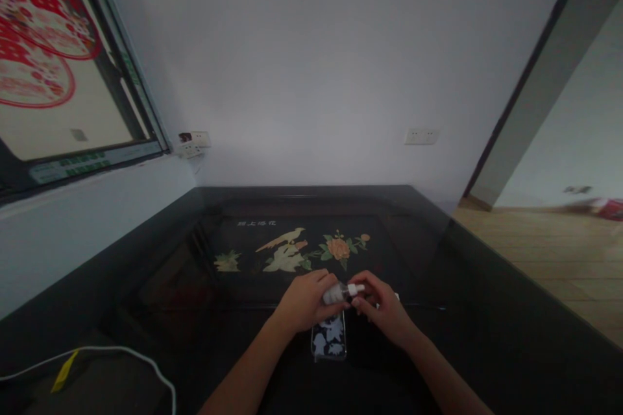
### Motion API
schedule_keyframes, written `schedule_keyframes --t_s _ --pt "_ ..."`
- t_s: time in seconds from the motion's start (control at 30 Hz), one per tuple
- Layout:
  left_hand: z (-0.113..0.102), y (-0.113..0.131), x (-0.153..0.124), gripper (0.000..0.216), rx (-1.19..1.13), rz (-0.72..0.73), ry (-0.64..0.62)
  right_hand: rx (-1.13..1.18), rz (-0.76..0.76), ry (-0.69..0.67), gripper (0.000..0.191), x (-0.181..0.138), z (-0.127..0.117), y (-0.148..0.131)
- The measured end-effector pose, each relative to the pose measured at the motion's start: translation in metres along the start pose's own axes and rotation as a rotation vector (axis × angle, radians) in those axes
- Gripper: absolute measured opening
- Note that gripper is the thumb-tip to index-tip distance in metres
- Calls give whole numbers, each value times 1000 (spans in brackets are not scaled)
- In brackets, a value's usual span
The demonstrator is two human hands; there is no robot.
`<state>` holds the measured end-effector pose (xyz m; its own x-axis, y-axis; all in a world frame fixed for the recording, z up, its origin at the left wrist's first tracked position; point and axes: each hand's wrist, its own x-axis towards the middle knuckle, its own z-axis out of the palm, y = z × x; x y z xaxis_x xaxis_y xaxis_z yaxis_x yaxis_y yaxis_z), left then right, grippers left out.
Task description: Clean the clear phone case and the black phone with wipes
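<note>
My left hand [305, 301] holds a small clear bottle [335, 294] lying sideways, just above the dark glass table [487, 311]. The fingers of my right hand [382, 307] pinch the bottle's white nozzle end [357, 288]. Directly under both hands a phone [329, 337] with a dark case printed with white shapes lies flat on the table. Something small and white [397, 297] shows behind my right hand; what it is cannot be made out.
The table top carries an inlaid picture of a bird and flowers [296, 251]. A white cable with a yellow tag [73, 356] curves across the near left corner. A window [58, 78] is on the left, wall sockets [422, 136] behind, wooden floor [559, 253] to the right.
</note>
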<state>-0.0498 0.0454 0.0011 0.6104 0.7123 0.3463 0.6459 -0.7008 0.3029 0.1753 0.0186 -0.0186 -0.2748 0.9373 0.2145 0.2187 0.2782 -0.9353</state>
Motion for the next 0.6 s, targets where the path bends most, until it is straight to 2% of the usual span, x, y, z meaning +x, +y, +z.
schedule_keyframes --t_s 0.1,0.23,0.4,0.6 --pt "1 2 -1 41 -19 33 -26 28 43 -8 31 1 2 3" --pt "2 1 -2 39 -66 7 -37 41 69 -19 33 3 3 4" --pt "2 0 -2 36 -11 -30 -63 48 76 -6 32 3 5 -1" --pt "1 -4 -5 32 -35 -17 -60 99 64 -65 28 3 6 2"
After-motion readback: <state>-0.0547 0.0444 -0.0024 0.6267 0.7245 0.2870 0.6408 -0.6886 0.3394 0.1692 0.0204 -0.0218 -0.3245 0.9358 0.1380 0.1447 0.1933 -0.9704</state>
